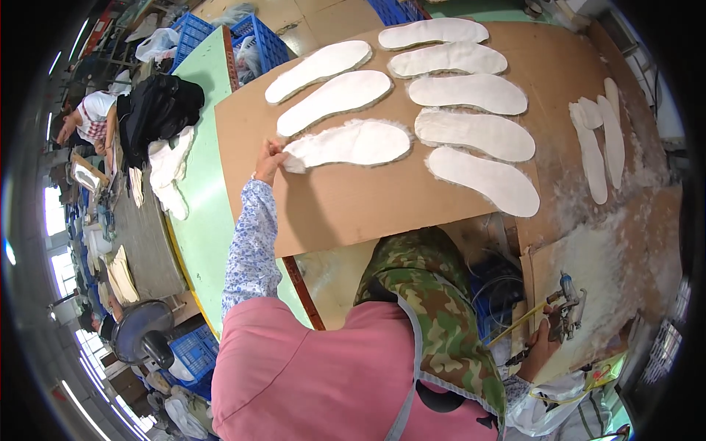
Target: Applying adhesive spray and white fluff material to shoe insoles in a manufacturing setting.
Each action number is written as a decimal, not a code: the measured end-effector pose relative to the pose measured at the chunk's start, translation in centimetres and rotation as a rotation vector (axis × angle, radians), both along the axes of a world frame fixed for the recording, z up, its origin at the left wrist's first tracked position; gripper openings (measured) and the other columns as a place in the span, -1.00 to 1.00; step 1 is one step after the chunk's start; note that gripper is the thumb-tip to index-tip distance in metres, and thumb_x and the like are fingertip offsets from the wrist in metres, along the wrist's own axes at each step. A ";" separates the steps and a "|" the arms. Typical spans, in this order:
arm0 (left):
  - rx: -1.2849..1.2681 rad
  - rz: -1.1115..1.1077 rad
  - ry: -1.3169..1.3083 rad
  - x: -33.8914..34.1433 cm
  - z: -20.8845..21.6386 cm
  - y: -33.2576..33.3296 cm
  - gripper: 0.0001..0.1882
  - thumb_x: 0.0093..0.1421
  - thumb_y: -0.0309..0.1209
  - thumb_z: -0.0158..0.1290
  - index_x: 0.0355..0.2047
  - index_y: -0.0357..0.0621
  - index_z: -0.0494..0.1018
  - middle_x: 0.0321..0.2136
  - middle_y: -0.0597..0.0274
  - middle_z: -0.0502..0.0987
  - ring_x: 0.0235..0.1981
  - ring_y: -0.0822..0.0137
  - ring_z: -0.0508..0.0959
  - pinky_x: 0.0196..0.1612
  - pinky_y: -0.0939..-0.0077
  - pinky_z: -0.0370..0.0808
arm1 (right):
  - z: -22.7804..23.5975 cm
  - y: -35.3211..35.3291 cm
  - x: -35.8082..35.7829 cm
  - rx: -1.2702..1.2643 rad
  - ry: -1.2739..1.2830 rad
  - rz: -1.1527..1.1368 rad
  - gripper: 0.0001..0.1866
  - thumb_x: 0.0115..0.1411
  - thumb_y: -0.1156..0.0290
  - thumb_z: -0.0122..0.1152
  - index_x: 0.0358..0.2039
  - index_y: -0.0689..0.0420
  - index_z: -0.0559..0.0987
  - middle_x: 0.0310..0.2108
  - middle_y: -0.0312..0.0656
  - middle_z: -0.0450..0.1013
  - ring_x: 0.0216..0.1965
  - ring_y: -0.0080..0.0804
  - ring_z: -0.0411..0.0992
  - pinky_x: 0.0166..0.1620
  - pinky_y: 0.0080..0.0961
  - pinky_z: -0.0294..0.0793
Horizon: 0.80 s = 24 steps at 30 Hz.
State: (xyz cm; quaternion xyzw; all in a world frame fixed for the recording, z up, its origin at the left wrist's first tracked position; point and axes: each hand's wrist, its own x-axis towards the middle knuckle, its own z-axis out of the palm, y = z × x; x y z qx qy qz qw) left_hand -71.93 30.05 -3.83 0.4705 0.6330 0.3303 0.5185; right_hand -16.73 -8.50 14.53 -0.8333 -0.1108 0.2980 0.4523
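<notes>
My left hand (270,159) pinches the narrow end of a white, fuzzy-edged insole (357,143), which lies on a brown cardboard sheet (353,206). Two more insoles (334,101) rest just beyond it, and a column of several others (474,136) is to its right. Low at the right, my right hand (543,344) grips a metal spray gun (568,307) with a yellow hose (518,325) attached. The gun is held well apart from the insoles, over a surface coated with white fluff.
Narrow white pieces (596,143) lie at the far right. On the left stands a green table (209,169) with black cloth (158,117) and white pieces on it. Blue crates (261,44) stand behind. A fan (147,334) and another person (95,121) are at the left.
</notes>
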 end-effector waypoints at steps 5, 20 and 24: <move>0.089 0.065 -0.168 0.0 -0.9 0.3 -0.92 0.14 -0.33 0.02 -0.35 0.04 0.45 -0.38 0.43 0.45 -0.25 0.47 0.41 -0.18 0.53 0.33 | -0.7 -1.4 1.1 0.038 0.005 -0.012 -0.53 0.24 0.56 0.02 0.18 0.30 0.33 -0.06 -0.31 0.47 -0.67 -0.79 -0.01 -0.62 -0.77 0.02; 0.335 1.228 -0.105 7.3 -2.4 0.6 -0.78 0.19 -0.40 -0.10 -0.31 -0.29 0.48 -0.77 0.27 0.34 -0.76 0.29 0.37 -0.66 0.48 0.32 | -3.0 -12.5 9.7 0.125 -0.097 -0.236 -0.70 0.24 0.53 0.02 -0.01 0.15 0.48 -0.44 -0.43 0.39 -0.72 -0.83 -0.04 -0.68 -0.78 -0.13; 0.331 0.462 -0.018 21.7 4.8 0.2 -0.71 0.26 -0.33 -0.15 -0.36 -0.29 0.48 -0.76 0.28 0.36 -0.76 0.42 0.34 -0.64 0.53 0.27 | -5.5 -16.4 13.9 0.100 0.020 -0.128 -0.66 0.24 0.47 0.06 0.04 0.15 0.45 -0.25 -0.37 0.45 -0.72 -0.84 -0.02 -0.69 -0.80 -0.05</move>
